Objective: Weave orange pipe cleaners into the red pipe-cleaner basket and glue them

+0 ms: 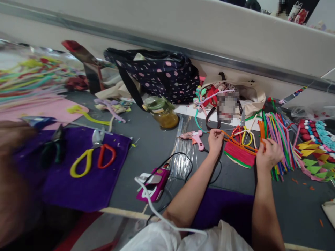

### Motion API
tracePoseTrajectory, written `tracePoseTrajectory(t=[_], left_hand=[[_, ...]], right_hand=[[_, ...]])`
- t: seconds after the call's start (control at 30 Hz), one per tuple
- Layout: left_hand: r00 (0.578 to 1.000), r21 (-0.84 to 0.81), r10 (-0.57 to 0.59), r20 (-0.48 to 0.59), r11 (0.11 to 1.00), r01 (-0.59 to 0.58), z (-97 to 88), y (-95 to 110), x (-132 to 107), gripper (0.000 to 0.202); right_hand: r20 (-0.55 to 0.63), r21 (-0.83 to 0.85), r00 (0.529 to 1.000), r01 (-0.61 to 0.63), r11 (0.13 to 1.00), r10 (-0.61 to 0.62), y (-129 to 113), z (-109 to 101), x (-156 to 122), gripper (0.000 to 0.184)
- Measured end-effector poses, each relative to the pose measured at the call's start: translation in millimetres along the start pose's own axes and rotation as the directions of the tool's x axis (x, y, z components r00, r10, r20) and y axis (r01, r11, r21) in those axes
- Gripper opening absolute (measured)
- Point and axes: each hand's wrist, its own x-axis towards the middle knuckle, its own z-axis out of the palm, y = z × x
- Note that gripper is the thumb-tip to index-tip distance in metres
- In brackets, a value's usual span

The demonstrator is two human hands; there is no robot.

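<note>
My left hand [216,141] pinches one end of an orange pipe cleaner [229,137]. The closed fingers of my right hand [269,151] grip orange pipe cleaner on the other side. Between the hands lies a watermelon-slice-shaped piece [239,154], red with a green and pale lower edge; the orange strands run along its top. Just behind it are scissors [246,136] with red and yellow handles. A pink glue gun [195,138] rests left of my left hand. Beside my right hand spreads a bundle of multicoloured pipe cleaners [281,139].
A co-worker's blurred arm [13,174] reaches in at left over a purple cloth [86,191] bearing pliers [56,146] and other scissors [90,153]. A jar [163,113], a dotted bag [162,75], clear sticks [183,160] and a magenta device with cables [154,184] stand nearby.
</note>
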Motion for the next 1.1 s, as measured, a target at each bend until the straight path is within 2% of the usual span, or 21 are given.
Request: tracePoseTrajectory(t=[0.1,0.17,0.23,0.3,0.37,0.43,0.47,0.53,0.6,0.7,1.1], left_hand=[[1.000,0.068,0.020,0.023,0.997,-0.022,-2.0,1,-1,0.024],[0.990,0.198,0.136,0.026,0.970,-0.138,-3.5,7,-4,0.023],[0.947,0.338,0.303,0.106,0.885,-0.321,-3.8,14,-10,0.020],[0.865,0.436,0.400,0.302,0.749,-0.498,-1.8,22,-17,0.014],[0.758,0.454,0.418,0.501,0.619,-0.641,3.0,26,-25,0.013],[0.639,0.430,0.367,0.676,0.507,-0.747,9.7,26,-31,0.014],[0.593,0.425,0.325,0.737,0.459,-0.780,13.1,24,-33,0.015],[0.551,0.449,0.238,0.800,0.371,-0.813,19.1,20,-35,0.017],[0.554,0.487,0.173,0.814,0.316,-0.814,22.7,16,-34,0.018],[0.571,0.516,0.132,0.810,0.301,-0.802,24.2,14,-32,0.019],[0.615,0.559,0.148,0.775,0.294,-0.775,23.1,17,-34,0.018]], right_hand=[[0.227,0.049,0.960,0.158,0.986,-0.165,-6,6,-4,0.020],[0.325,0.077,0.921,0.198,0.977,-0.213,-7,12,-7,0.018],[0.373,0.072,0.901,0.207,0.976,-0.219,-6,17,-9,0.017],[0.396,0.053,0.894,0.205,0.977,-0.209,-6,19,-10,0.016],[0.411,0.034,0.890,0.203,0.979,-0.198,-6,20,-10,0.016],[0.429,0.022,0.882,0.205,0.979,-0.194,-7,20,-10,0.015],[0.436,0.018,0.879,0.206,0.978,-0.193,-7,20,-9,0.015],[0.447,0.014,0.873,0.212,0.977,-0.195,-8,20,-9,0.014],[0.453,0.012,0.869,0.216,0.976,-0.198,-8,20,-8,0.014],[0.466,0.011,0.862,0.221,0.975,-0.201,-10,19,-8,0.014],[0.554,-0.005,0.812,0.226,0.974,-0.185,-22,14,-8,0.015]])
